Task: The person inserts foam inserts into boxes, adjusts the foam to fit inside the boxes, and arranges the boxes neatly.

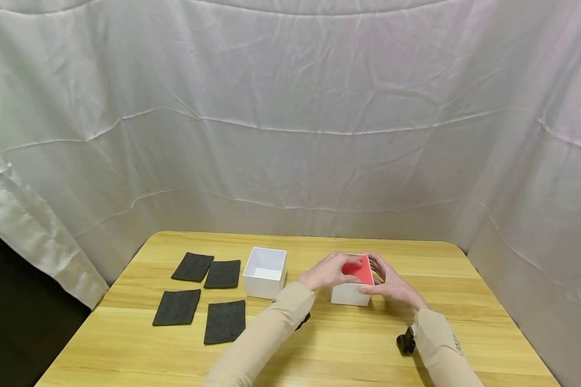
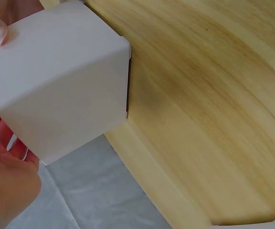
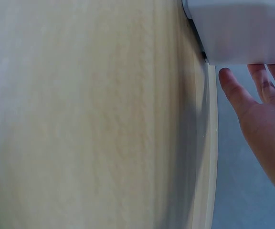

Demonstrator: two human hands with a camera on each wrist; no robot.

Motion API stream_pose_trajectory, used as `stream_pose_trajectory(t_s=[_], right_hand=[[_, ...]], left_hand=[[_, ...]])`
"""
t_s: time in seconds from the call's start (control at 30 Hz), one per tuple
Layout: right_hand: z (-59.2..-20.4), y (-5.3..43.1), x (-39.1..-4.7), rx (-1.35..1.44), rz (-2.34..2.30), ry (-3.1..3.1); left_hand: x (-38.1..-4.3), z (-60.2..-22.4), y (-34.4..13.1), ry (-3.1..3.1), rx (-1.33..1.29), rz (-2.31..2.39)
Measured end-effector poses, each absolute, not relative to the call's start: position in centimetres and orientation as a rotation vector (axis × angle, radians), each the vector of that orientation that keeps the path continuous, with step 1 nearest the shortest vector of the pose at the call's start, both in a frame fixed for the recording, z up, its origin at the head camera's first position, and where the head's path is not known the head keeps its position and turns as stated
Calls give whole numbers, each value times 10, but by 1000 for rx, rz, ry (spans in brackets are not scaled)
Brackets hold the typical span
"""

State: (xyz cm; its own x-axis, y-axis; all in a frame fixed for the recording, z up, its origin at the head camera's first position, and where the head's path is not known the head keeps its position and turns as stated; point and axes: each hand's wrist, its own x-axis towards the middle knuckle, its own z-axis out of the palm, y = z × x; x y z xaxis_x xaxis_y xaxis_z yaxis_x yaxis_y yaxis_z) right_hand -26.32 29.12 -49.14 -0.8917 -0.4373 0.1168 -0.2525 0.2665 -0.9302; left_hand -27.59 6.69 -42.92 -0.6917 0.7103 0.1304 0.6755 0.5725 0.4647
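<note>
A white square box (image 1: 351, 295) stands right of the middle of the table, with a flat red surface (image 1: 363, 273) showing inside its rim. From the left, my left hand (image 1: 330, 270) reaches over the rim, fingertips and thumb spread at the red surface. My right hand (image 1: 392, 282) holds the box at its right side, thumb on the front wall, other fingers round the right and back. In the left wrist view the box (image 2: 66, 90) covers part of the fingers. The right wrist view catches the right hand (image 3: 269, 102) beside the box wall (image 3: 247, 33).
Another white box (image 1: 263, 287), open at the top, stands left of the hands. Several dark grey felt squares lie farther left, among them one near the left forearm (image 1: 225, 322). The wooden table (image 1: 368, 349) ends at a grey curtain (image 1: 295, 161) behind.
</note>
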Motion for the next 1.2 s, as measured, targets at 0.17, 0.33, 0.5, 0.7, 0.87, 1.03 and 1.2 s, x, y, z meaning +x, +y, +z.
stream_pose_trajectory(t_s=[0.17,0.33,0.5,0.7,0.87,1.03,1.2], right_hand=[[-491,291,-263,-660,-1656,2390],[-491,290,-263,-679,-1661,2389],[-491,291,-263,-684,-1665,2382],[-491,291,-264,-695,-1662,2377],[-491,290,-264,-694,-1662,2381],[-491,290,-264,-679,-1662,2382],[-490,290,-264,-684,-1668,2380]], left_hand=[[-279,-429,69,2711,1175,761],[-280,-430,70,2721,1196,741],[-279,-433,72,2752,1221,735],[-280,-436,75,2805,1193,708],[-278,-432,77,2824,1157,662],[-276,-432,78,2820,1132,664],[-277,-434,78,2822,1131,696]])
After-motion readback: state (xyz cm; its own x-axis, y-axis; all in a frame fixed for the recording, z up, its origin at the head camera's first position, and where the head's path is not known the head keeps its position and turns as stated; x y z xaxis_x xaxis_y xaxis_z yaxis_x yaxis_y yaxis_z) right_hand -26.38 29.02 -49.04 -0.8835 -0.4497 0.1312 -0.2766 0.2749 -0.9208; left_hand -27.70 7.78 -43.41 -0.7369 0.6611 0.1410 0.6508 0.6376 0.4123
